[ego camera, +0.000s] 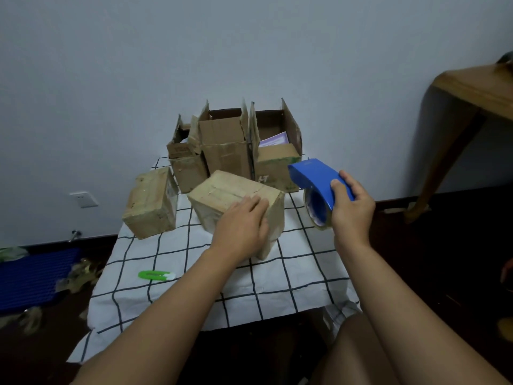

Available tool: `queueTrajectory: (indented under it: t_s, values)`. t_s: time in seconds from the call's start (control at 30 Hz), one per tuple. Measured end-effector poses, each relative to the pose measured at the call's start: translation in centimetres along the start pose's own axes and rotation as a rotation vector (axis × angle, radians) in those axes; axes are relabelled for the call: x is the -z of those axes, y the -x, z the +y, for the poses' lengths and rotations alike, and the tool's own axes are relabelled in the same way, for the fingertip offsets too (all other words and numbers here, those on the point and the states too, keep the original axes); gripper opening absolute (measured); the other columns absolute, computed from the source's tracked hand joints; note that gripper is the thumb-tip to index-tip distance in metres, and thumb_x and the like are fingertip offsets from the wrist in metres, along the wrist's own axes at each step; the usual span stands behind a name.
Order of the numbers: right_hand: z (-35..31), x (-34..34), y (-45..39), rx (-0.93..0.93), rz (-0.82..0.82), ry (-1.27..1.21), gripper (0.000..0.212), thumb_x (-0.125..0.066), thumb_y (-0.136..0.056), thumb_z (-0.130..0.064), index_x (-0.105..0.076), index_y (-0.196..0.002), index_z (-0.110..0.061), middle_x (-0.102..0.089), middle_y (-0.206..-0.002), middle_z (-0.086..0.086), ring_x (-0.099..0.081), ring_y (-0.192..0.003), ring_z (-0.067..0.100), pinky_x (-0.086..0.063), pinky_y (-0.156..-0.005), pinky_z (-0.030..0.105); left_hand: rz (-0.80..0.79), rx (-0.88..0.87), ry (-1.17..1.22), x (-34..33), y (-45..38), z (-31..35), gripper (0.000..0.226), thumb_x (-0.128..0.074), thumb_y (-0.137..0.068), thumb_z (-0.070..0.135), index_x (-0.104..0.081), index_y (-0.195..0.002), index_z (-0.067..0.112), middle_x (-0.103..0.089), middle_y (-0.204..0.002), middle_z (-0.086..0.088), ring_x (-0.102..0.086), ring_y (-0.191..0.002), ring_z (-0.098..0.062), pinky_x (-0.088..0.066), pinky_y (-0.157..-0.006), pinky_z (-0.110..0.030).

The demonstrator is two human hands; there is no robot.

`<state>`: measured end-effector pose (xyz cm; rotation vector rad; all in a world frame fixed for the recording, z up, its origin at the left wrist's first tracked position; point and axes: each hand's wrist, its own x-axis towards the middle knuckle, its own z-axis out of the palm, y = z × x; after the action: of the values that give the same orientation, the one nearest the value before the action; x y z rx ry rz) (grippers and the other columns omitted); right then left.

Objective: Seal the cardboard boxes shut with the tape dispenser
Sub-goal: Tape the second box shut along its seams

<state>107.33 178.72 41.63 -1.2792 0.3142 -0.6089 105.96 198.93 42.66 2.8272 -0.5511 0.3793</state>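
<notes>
So the left hand (244, 223) lies flat on the closed cardboard box (222, 198) mid-tabletop (277, 287), fingers straight and relaxed; right hand (351, 209) grips the blue tape dispenser (316, 176) just right of that box, held off the cloth; three open boxes (230, 145) stand behind, another closed box (151, 202) sits left; green cutter (155, 275) lies near the front.

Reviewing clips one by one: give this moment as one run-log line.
left hand: rests on closed box | right hand: holds tape dispenser beside it | open boxes: behind
</notes>
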Motion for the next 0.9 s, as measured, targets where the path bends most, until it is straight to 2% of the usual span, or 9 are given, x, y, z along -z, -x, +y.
queueTrajectory:
  t_s: [0.07,0.17,0.27,0.37,0.53,0.63,0.7,0.83,0.9]
  values:
    - [0.0,-0.2,0.7,0.004,-0.029,-0.004,0.023,-0.067,-0.093,-0.025,-0.070,-0.114,-0.034,-0.065,-0.117,-0.017,-0.061,-0.110,0.000,-0.050,-0.081,0.009,-0.064,-0.020,0.006,0.2,0.6,-0.7,0.047,-0.043,-0.098,0.021,-0.043,-0.145,0.012,-0.040,-0.152,-0.009,-0.031,-0.142,-0.029,-0.022,-0.116,-0.039]
    - [0.0,-0.1,1.8,-0.001,-0.094,-0.005,0.020,-0.067,-0.093,-0.025,-0.071,-0.108,-0.038,-0.066,-0.115,-0.020,-0.062,-0.107,-0.003,-0.050,-0.078,0.007,-0.113,-0.045,0.032,0.8,1.3,-1.1,0.053,-0.044,-0.094,0.025,-0.041,-0.145,0.012,-0.036,-0.155,-0.008,-0.027,-0.145,-0.026,-0.014,-0.119,-0.036]
    - [-0.7,0.3,2.4,-0.007,-0.149,-0.019,0.023,-0.068,-0.092,-0.023,-0.071,-0.095,-0.045,-0.067,-0.111,-0.023,-0.063,-0.101,-0.009,-0.050,-0.074,0.007,-0.043,-0.015,0.095,1.2,2.2,-1.1,0.046,-0.049,-0.095,0.040,-0.053,-0.135,0.017,-0.048,-0.146,-0.002,-0.039,-0.137,-0.020,-0.030,-0.114,-0.040]
    - [-1.3,1.0,2.7,-0.002,-0.171,-0.035,0.026,-0.069,-0.091,-0.021,-0.074,-0.090,-0.047,-0.070,-0.111,-0.020,-0.064,-0.102,-0.006,-0.051,-0.077,0.009,-0.006,0.019,0.136,1.4,2.8,-1.7,0.030,-0.051,-0.099,0.034,-0.058,-0.126,0.023,-0.057,-0.137,-0.001,-0.048,-0.130,-0.021,-0.045,-0.096,-0.039]
    - [-2.3,2.2,3.0,0.019,-0.235,-0.024,0.032,-0.069,-0.092,-0.022,-0.075,-0.088,-0.053,-0.071,-0.105,-0.026,-0.066,-0.102,-0.003,-0.055,-0.081,0.015,0.009,-0.051,0.182,1.7,4.7,-4.3,0.033,-0.054,-0.099,0.028,-0.059,-0.131,0.026,-0.054,-0.142,0.000,-0.047,-0.133,-0.020,-0.041,-0.105,-0.037]
    - [-2.5,2.6,3.4,0.007,-0.281,-0.017,0.028,-0.068,-0.092,-0.022,-0.077,-0.093,-0.048,-0.072,-0.109,-0.021,-0.067,-0.105,0.005,-0.057,-0.085,0.022,0.024,-0.124,0.160,1.6,5.3,-4.7,0.036,-0.057,-0.098,0.029,-0.059,-0.133,0.021,-0.052,-0.144,-0.002,-0.040,-0.138,-0.021,-0.024,-0.116,-0.034]
    - [-2.5,2.6,3.9,-0.001,-0.328,-0.003,0.026,-0.068,-0.092,-0.021,-0.078,-0.095,-0.045,-0.072,-0.110,-0.019,-0.067,-0.105,0.005,-0.056,-0.083,0.022,0.054,-0.107,0.152,1.2,5.4,-4.7,0.037,-0.060,-0.096,0.025,-0.060,-0.133,0.019,-0.054,-0.142,-0.006,-0.043,-0.136,-0.024,-0.021,-0.113,-0.029]
    - [-2.4,2.6,4.9,-0.035,-0.438,0.010,0.024,-0.068,-0.085,-0.026,-0.079,-0.096,-0.043,-0.073,-0.110,-0.016,-0.068,-0.099,0.004,-0.056,-0.078,0.020,0.035,-0.007,0.161,1.3,5.2,-4.2,0.047,-0.058,-0.095,0.032,-0.047,-0.140,0.024,-0.052,-0.140,0.001,-0.046,-0.128,-0.022,-0.036,-0.100,-0.028]
    - [-2.5,2.5,5.3,-0.059,-0.470,-0.010,0.024,-0.067,-0.080,-0.027,-0.080,-0.096,-0.040,-0.074,-0.109,-0.013,-0.068,-0.097,0.005,-0.055,-0.075,0.019,-0.004,-0.016,0.192,1.4,5.4,-4.3,0.049,-0.054,-0.096,0.036,-0.042,-0.143,0.027,-0.046,-0.145,0.007,-0.038,-0.136,-0.016,-0.026,-0.108,-0.026]
